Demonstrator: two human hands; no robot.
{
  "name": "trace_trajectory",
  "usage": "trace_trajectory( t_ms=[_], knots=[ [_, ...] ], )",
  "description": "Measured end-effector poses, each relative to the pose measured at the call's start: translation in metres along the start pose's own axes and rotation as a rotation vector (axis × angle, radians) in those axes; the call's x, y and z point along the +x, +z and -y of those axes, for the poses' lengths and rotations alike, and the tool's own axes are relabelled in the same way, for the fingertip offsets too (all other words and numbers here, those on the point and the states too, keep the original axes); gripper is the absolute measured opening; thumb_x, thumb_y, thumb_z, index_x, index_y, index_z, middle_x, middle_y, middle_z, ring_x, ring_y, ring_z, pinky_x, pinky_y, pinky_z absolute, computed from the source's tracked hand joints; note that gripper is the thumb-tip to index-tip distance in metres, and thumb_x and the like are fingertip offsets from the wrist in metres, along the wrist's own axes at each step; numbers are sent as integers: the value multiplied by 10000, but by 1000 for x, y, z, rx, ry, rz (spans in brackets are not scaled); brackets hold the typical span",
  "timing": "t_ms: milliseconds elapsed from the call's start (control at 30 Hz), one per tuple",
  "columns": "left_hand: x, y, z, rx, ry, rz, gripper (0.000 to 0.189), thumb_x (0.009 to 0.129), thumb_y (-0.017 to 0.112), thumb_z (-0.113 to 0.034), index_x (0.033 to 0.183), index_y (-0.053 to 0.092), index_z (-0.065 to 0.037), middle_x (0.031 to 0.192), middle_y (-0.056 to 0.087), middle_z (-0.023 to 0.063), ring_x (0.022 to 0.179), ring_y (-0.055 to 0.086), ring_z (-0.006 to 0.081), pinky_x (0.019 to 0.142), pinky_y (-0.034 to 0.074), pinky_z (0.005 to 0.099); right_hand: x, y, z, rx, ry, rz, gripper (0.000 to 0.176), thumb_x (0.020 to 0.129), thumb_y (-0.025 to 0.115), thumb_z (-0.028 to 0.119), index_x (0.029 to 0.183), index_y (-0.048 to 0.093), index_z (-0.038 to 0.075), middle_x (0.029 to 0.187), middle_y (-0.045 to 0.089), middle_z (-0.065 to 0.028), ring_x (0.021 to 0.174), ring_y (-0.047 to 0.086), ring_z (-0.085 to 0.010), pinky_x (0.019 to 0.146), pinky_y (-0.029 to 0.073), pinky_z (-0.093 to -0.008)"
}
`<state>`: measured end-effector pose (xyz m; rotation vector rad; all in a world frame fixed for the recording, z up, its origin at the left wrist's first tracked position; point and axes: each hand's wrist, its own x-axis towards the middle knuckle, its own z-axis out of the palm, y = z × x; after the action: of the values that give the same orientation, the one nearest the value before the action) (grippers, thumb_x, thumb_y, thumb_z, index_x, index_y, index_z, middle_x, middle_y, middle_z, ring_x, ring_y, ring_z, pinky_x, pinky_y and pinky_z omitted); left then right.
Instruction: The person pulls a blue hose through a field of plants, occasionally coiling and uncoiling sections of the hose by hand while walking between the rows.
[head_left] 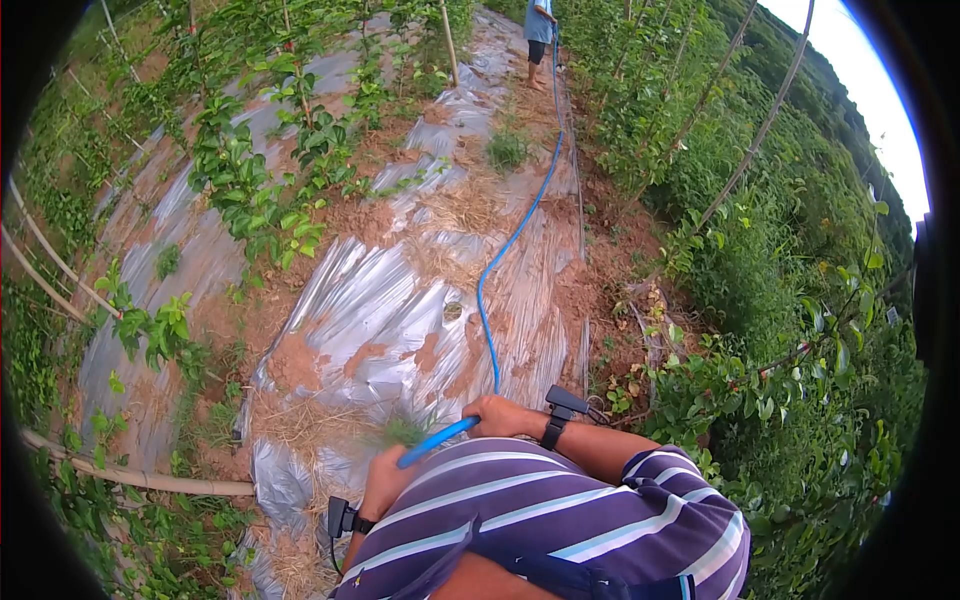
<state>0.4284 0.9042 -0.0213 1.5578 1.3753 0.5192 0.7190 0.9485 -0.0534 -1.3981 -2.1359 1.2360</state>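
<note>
A blue hose [484, 290] runs down the path toward me and passes through both my hands in front of my striped shirt. My left hand [384, 478] is low in the view, its fingers wrapped round the hose near where the blue section disappears. Higher and to the right, my right hand [497, 414] is closed round the same hose. Between the two hands a short slanting piece of hose shows. Each wrist carries a strap with a small dark device. Beyond my left hand the hose is hidden.
Silvery plastic sheeting [370, 310] with soil and straw covers the ground. Leafy plants [250, 190] and poles stand on both sides. A bamboo pole [150, 480] lies at the lower left. Another person [539, 30] stands far up the path beside the hose.
</note>
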Motion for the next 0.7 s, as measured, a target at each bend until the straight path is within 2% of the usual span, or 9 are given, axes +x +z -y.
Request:
trace_trajectory(
  t_ms=[233,567,700],
  knots=[
    [0,0,1,5,16,-1,178,827,730,-165,820,663,0,646,602,111,615,516,115,572,435,329,0,0,0,4,6,8,205,766,704,235,893,704,74,809,692,-189,788,683,-375,718,524,-462],
    [2,0,1,33,29,-10,221,823,752,-202,807,656,-4,654,614,125,611,526,130,573,440,339,0,0,-1,4,24,15,210,765,701,242,900,708,81,823,698,-181,802,684,-366,723,521,-461],
    [5,1,3,38,29,-16,215,816,748,-189,797,648,0,644,607,139,600,518,133,562,435,345,1,-1,-1,22,11,7,180,780,703,190,872,684,37,802,669,-182,780,669,-337,712,514,-431]
  ],
)
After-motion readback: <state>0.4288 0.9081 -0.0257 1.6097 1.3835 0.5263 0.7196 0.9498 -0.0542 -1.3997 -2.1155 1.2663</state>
